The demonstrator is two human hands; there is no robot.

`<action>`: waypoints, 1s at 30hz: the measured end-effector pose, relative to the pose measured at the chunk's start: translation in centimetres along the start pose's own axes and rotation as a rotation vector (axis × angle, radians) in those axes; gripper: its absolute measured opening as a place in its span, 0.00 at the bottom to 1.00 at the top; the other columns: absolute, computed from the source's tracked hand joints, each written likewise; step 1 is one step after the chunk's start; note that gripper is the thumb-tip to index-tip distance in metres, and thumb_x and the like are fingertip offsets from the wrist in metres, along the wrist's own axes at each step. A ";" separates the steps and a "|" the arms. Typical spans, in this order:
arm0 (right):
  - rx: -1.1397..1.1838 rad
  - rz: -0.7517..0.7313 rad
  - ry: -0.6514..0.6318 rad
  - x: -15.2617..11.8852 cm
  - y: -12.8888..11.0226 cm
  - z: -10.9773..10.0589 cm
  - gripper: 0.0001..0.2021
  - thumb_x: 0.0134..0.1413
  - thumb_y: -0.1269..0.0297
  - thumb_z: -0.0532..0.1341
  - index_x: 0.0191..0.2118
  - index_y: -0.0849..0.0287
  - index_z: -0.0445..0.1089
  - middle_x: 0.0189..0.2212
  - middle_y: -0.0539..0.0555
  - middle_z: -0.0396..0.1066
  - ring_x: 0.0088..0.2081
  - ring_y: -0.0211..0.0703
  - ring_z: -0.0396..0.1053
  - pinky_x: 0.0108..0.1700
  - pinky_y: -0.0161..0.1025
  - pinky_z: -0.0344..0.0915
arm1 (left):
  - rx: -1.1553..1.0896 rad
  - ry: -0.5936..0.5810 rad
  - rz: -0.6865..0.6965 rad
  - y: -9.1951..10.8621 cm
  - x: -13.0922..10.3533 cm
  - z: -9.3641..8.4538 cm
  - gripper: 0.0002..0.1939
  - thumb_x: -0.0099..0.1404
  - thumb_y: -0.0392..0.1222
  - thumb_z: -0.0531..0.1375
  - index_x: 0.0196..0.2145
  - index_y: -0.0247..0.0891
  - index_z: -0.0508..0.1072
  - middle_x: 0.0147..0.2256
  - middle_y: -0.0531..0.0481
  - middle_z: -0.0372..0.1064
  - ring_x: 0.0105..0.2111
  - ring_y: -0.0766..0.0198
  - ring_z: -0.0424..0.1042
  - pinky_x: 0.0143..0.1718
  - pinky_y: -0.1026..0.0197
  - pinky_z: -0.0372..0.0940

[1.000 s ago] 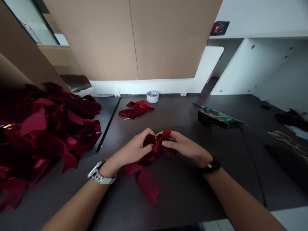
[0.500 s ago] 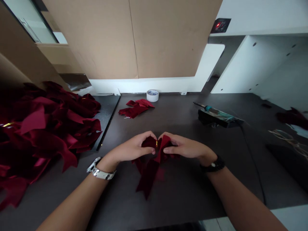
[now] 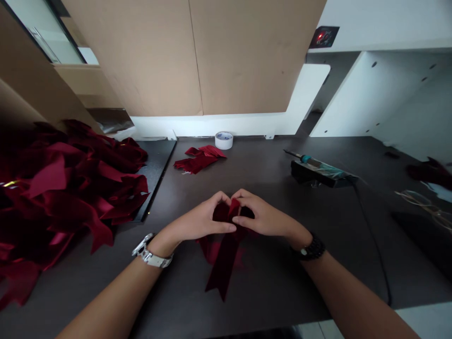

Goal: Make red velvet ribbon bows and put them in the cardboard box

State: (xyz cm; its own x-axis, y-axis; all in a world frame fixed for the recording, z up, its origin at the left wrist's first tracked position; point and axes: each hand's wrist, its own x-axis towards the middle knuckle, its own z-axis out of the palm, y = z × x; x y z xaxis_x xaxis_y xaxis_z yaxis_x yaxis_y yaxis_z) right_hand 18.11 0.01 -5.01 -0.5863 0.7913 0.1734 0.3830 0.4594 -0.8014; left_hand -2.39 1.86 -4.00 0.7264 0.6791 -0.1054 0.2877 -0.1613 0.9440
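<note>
Snugly, the fingers of the left hand (image 3: 203, 219) and right hand (image 3: 266, 216) curve toward each other with only a narrow gap, both closed on a dark-red velvet ribbon bow (image 3: 226, 256) between them, its notched tail reaching below the fingers above a flat dark-brown worktop (image 3: 271, 292). Beyond the fingertips lie a crumpled red fabric piece (image 3: 200, 160) and, just beside it, a round white tape roll (image 3: 223, 141). Farther out, a large heap of dark-red ribbons (image 3: 70, 188) spreads left of the fingers, while a slim teal-handled soldering iron (image 3: 314, 164) rests to their right.
</note>
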 end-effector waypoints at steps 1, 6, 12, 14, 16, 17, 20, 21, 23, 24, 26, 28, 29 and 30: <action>-0.001 0.003 0.003 0.0 0.0 0.1 0.06 0.58 0.63 0.59 0.32 0.59 0.64 0.38 0.54 0.61 0.40 0.41 0.63 0.44 0.40 0.62 | 0.017 0.000 0.016 -0.1 0.1 0.0 0.17 0.56 0.42 0.63 0.41 0.39 0.61 0.38 0.52 0.65 0.37 0.63 0.67 0.40 0.60 0.65; 0.077 0.054 0.068 0.2 -0.3 0.7 0.07 0.60 0.61 0.55 0.35 0.58 0.63 0.37 0.53 0.64 0.40 0.42 0.63 0.46 0.41 0.61 | 0.077 0.066 0.065 -0.7 0.4 -0.1 0.15 0.57 0.39 0.60 0.40 0.39 0.60 0.37 0.52 0.65 0.38 0.62 0.66 0.42 0.57 0.64; 0.347 0.135 0.200 0.5 -0.4 2.0 0.08 0.60 0.60 0.52 0.41 0.57 0.64 0.40 0.53 0.67 0.43 0.41 0.64 0.47 0.40 0.61 | 0.158 0.158 0.103 -0.9 0.4 -0.2 0.13 0.58 0.39 0.60 0.39 0.40 0.60 0.34 0.55 0.64 0.32 0.66 0.65 0.35 0.62 0.62; 0.387 0.188 0.228 0.6 -0.3 2.3 0.08 0.59 0.59 0.53 0.37 0.57 0.64 0.34 0.51 0.65 0.36 0.38 0.64 0.41 0.38 0.63 | 0.203 0.169 0.092 -0.7 0.4 -0.1 0.13 0.57 0.39 0.60 0.38 0.40 0.60 0.32 0.56 0.65 0.30 0.66 0.65 0.32 0.63 0.61; 0.424 0.240 0.231 0.6 -0.4 2.5 0.09 0.58 0.58 0.54 0.34 0.57 0.62 0.29 0.48 0.62 0.30 0.35 0.62 0.33 0.35 0.62 | 0.245 0.182 0.067 -0.4 0.4 0.0 0.13 0.56 0.38 0.60 0.37 0.40 0.59 0.30 0.57 0.64 0.28 0.67 0.64 0.29 0.65 0.59; 0.438 0.257 0.231 0.6 -0.4 2.6 0.09 0.58 0.57 0.55 0.32 0.57 0.60 0.28 0.47 0.61 0.27 0.34 0.61 0.30 0.34 0.61 | 0.262 0.190 0.058 -0.3 0.4 0.1 0.13 0.55 0.37 0.60 0.37 0.40 0.59 0.29 0.58 0.64 0.27 0.68 0.64 0.28 0.65 0.59; 0.480 0.288 0.242 0.6 -0.5 2.7 0.10 0.57 0.57 0.56 0.31 0.57 0.58 0.25 0.45 0.59 0.23 0.32 0.59 0.25 0.31 0.58 | 0.286 0.238 0.067 -0.3 0.5 0.4 0.13 0.54 0.37 0.59 0.36 0.40 0.59 0.27 0.59 0.63 0.26 0.69 0.63 0.27 0.66 0.57; 0.508 0.301 0.244 0.7 -0.5 2.8 0.10 0.57 0.56 0.56 0.31 0.57 0.57 0.24 0.45 0.59 0.22 0.31 0.59 0.23 0.31 0.58 | 0.291 0.257 0.077 -0.3 0.5 0.5 0.13 0.53 0.36 0.59 0.36 0.40 0.59 0.26 0.59 0.63 0.25 0.69 0.62 0.27 0.66 0.58; 0.596 0.334 0.237 0.7 -0.5 2.8 0.11 0.57 0.55 0.56 0.31 0.56 0.57 0.22 0.43 0.58 0.20 0.30 0.58 0.21 0.30 0.56 | 0.305 0.296 0.095 -0.4 0.6 0.7 0.13 0.54 0.36 0.58 0.36 0.40 0.59 0.26 0.59 0.63 0.24 0.70 0.62 0.27 0.67 0.58; 0.648 0.351 0.232 0.8 -0.4 2.8 0.12 0.57 0.54 0.57 0.32 0.56 0.57 0.21 0.42 0.57 0.19 0.29 0.58 0.21 0.29 0.55 | 0.321 0.313 0.106 -0.6 0.7 0.9 0.13 0.55 0.36 0.58 0.37 0.41 0.59 0.25 0.60 0.63 0.23 0.70 0.62 0.27 0.67 0.58; 0.745 0.389 0.217 0.8 -0.4 2.8 0.13 0.55 0.53 0.58 0.33 0.56 0.57 0.21 0.42 0.58 0.18 0.28 0.57 0.19 0.28 0.55 | 0.373 0.350 0.134 -0.9 0.7 1.2 0.13 0.56 0.37 0.58 0.38 0.41 0.59 0.25 0.59 0.63 0.22 0.70 0.63 0.26 0.67 0.58; 0.820 0.434 0.197 0.8 -0.4 2.6 0.14 0.54 0.52 0.59 0.34 0.56 0.58 0.21 0.41 0.59 0.17 0.27 0.58 0.19 0.27 0.55 | 0.466 0.387 0.164 -1.2 0.7 1.4 0.14 0.56 0.37 0.58 0.40 0.41 0.59 0.26 0.58 0.65 0.23 0.69 0.65 0.27 0.66 0.59; 0.852 0.451 0.189 0.8 -0.5 2.5 0.14 0.53 0.52 0.59 0.34 0.57 0.58 0.21 0.41 0.59 0.16 0.27 0.58 0.19 0.27 0.55 | 0.529 0.403 0.181 -1.3 0.7 1.5 0.14 0.57 0.38 0.58 0.40 0.41 0.60 0.27 0.56 0.66 0.24 0.68 0.67 0.27 0.65 0.60; 0.881 0.465 0.184 0.7 -0.5 2.4 0.14 0.53 0.52 0.60 0.33 0.57 0.58 0.21 0.41 0.59 0.16 0.27 0.58 0.19 0.27 0.55 | 0.597 0.412 0.204 -1.4 0.6 1.5 0.14 0.57 0.38 0.58 0.41 0.40 0.60 0.29 0.54 0.67 0.25 0.66 0.68 0.28 0.65 0.61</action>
State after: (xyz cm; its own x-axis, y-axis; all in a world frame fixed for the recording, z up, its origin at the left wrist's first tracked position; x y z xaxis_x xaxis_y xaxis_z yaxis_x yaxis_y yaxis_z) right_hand 15.74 -0.65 -5.87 -0.3654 0.9001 -0.2372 -0.1618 -0.3124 -0.9361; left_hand -1.43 1.46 -5.89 0.5432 0.7883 0.2890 0.5472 -0.5935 0.5902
